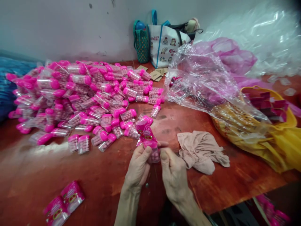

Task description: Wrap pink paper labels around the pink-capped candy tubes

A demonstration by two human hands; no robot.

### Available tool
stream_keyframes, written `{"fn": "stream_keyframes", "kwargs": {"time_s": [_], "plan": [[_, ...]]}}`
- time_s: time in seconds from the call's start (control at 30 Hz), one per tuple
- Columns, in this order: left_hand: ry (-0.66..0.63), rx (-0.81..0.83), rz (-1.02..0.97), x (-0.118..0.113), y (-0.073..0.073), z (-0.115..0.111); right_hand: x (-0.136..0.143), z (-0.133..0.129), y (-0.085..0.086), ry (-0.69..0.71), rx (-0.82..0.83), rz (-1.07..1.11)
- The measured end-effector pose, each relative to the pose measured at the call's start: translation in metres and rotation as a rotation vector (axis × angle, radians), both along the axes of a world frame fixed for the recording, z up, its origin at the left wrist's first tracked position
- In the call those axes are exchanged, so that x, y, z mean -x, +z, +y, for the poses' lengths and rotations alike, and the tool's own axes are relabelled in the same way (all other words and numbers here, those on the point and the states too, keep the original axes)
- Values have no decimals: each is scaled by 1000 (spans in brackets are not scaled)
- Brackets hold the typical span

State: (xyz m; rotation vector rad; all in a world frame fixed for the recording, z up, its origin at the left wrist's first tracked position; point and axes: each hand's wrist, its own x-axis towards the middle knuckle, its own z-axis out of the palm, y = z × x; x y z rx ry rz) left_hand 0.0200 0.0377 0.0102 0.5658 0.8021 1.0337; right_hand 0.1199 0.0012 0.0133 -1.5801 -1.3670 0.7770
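In the middle of the head view, my left hand pinches a small clear bottle of pink balls between thumb and fingers. A printed pink wrapper covers its upper part and points away from me. My right hand is closed at the bottle's right side, thumb pressed against the fingers. What lies under that thumb is hidden. Just beyond the hands spreads a large pile of pink-capped bottles, lying in all directions. At the lower left, two wrapped packs lie side by side on the table.
A crumpled beige cloth lies right of my hands on the red-brown table. Farther right are a yellow bag with dark pink pieces inside and crinkled clear plastic. A white tote bag stands by the wall.
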Motion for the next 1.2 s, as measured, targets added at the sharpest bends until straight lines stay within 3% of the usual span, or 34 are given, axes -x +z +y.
{"fn": "stream_keyframes", "kwargs": {"time_s": [0.13,0.27,0.33,0.57,0.7,0.93,1.1,1.2], "plan": [[-94,-1,58,6,0,0,-17,7,9,-173,-139,-55],[-264,4,107,6,0,-3,-20,16,6,-34,-38,217],[-284,19,127,3,-1,-4,-18,18,2,8,25,367],[26,16,207,-4,2,0,6,10,-8,-131,11,473],[-45,3,178,-3,1,-1,9,15,-11,-200,24,619],[-207,44,241,1,-5,-3,-3,25,-13,-201,29,548],[-121,34,249,-7,-6,-6,-1,22,-14,-223,59,600],[-31,44,207,-14,-8,-7,1,20,-13,-287,-9,480]]}}
